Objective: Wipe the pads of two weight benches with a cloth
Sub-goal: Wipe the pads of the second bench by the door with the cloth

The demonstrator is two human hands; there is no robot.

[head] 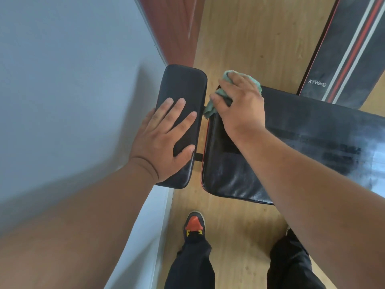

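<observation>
A black weight bench stands below me with two pads. The small pad lies on the left by the wall. The long pad stretches away to the right and shows wet streaks. My left hand rests flat on the small pad, fingers spread and straight. My right hand presses a green cloth onto the far left corner of the long pad, with the fingers bent over the cloth. A second bench pad, black with red and white stripes and the lettering XYWang, lies at the upper right.
A grey wall runs along the left, close to the small pad. A reddish-brown door stands beyond it. The floor is light wood. My legs in black trousers and a black, red and yellow shoe stand in front of the bench.
</observation>
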